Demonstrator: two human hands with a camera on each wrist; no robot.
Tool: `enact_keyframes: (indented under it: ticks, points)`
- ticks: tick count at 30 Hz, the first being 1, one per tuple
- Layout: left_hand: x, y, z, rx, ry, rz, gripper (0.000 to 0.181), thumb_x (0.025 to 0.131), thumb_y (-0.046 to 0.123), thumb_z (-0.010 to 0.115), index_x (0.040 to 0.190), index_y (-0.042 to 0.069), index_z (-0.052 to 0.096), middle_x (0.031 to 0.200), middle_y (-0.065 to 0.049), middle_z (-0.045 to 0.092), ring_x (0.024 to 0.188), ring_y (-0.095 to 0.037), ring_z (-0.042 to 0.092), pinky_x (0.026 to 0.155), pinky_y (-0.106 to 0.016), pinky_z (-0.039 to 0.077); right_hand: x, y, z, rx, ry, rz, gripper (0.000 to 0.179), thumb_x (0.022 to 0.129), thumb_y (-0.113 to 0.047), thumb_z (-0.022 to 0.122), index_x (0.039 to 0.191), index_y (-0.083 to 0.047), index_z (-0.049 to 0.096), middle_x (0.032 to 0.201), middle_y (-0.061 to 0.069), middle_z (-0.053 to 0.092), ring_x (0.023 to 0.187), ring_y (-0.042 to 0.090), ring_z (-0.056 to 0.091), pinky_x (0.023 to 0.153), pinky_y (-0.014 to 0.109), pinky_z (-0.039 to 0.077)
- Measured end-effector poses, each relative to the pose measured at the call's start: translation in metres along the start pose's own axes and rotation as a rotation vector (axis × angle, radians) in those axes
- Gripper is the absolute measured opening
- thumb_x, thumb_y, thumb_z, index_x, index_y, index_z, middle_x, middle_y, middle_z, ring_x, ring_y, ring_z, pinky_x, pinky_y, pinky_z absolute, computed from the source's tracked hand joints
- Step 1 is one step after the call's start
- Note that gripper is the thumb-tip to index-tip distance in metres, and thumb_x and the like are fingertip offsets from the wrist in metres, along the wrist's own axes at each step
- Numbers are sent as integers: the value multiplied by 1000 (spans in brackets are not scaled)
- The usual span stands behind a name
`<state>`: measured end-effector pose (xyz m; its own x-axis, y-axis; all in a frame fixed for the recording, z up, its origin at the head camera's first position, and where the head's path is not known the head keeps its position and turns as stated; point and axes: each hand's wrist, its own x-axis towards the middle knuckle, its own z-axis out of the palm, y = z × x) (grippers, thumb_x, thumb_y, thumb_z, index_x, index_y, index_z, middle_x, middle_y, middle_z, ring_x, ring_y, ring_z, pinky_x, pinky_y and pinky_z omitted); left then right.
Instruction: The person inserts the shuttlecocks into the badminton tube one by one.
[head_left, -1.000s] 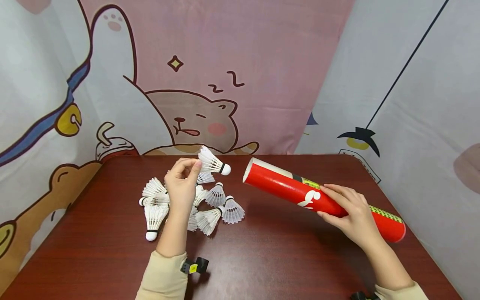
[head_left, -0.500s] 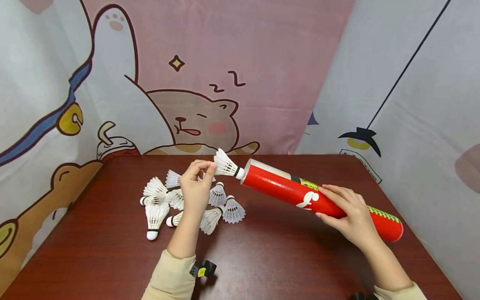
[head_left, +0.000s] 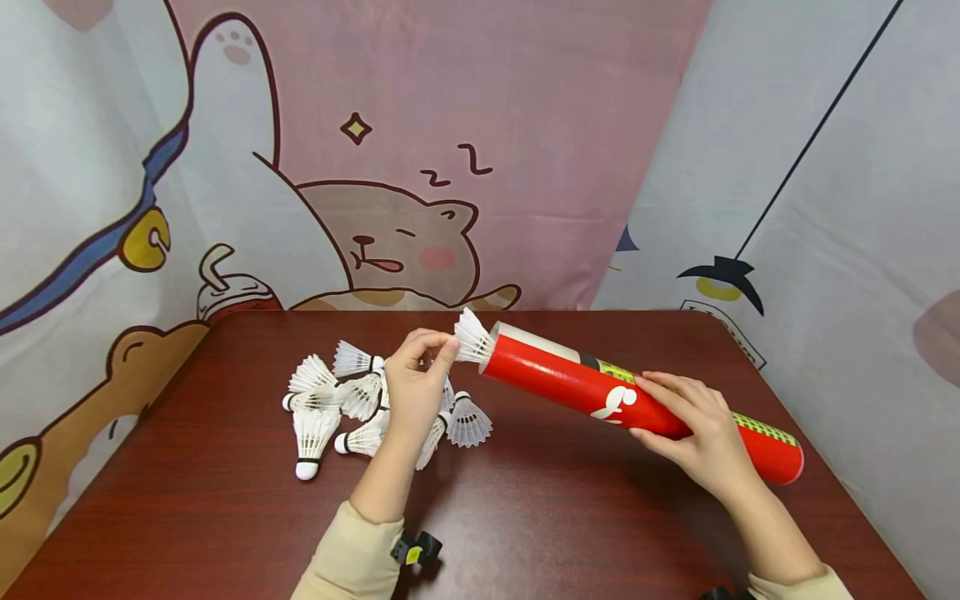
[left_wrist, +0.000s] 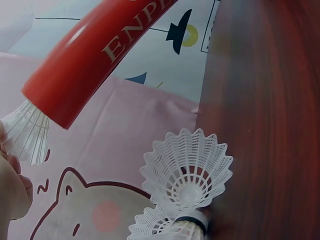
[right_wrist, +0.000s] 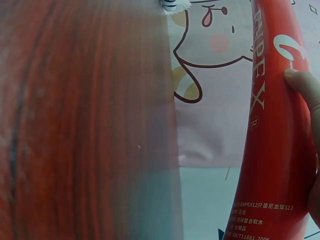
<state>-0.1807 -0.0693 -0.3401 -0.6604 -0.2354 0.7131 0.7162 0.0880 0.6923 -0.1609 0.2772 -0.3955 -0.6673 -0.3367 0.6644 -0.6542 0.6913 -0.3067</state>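
My left hand point(head_left: 418, 375) pinches a white feathered shuttlecock point(head_left: 472, 337) by the edge of its skirt. Its cork end is hidden inside the open mouth of a red shuttlecock tube point(head_left: 555, 367), while the feathers stick out. In the left wrist view the same skirt point(left_wrist: 29, 131) shows below the tube's rim. My right hand point(head_left: 697, 429) grips the tube around its lower half, holding it tilted with the mouth up and to the left. The right wrist view shows the thumb point(right_wrist: 300, 82) on the red wall near a white logo.
Several shuttlecocks lie in a loose pile on the brown table point(head_left: 540, 517), left of the tube. One feathered shuttlecock point(head_left: 311, 437) points toward me, and a nylon one point(head_left: 468, 421) lies at the pile's right. A cartoon curtain point(head_left: 540, 167) hangs behind the table.
My left hand has moved right, carrying the shuttlecock from beside the tube until its cork end entered the mouth. The right hand and tube have hardly moved.
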Motion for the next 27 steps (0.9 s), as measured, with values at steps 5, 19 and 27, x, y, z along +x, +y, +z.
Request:
enact_keyframes:
  ticks: [5, 19, 27]
  points:
    - [-5, -1, 4, -29, -38, -38, 5, 82, -12, 67, 81, -15, 63, 74, -20, 58, 66, -8, 44, 59, -19, 35, -1, 0, 1, 2, -6, 2, 79, 56, -8, 89, 129, -15, 62, 125, 7, 58, 112, 22, 47, 82, 39, 31]
    - [-16, -30, 12, -79, -81, -114, 5, 80, -13, 69, 83, -10, 68, 76, -19, 61, 67, -11, 47, 60, -20, 38, -1, 0, 3, 15, -11, -4, 80, 55, -7, 90, 129, -16, 62, 126, 7, 58, 112, 21, 46, 82, 38, 31]
    - [-21, -35, 15, -132, -109, -170, 4, 82, -5, 71, 86, -7, 69, 78, -9, 63, 70, -13, 50, 61, -23, 40, -1, 2, 3, 15, -27, 7, 78, 57, -9, 90, 129, -15, 62, 127, 7, 57, 113, 22, 46, 84, 38, 31]
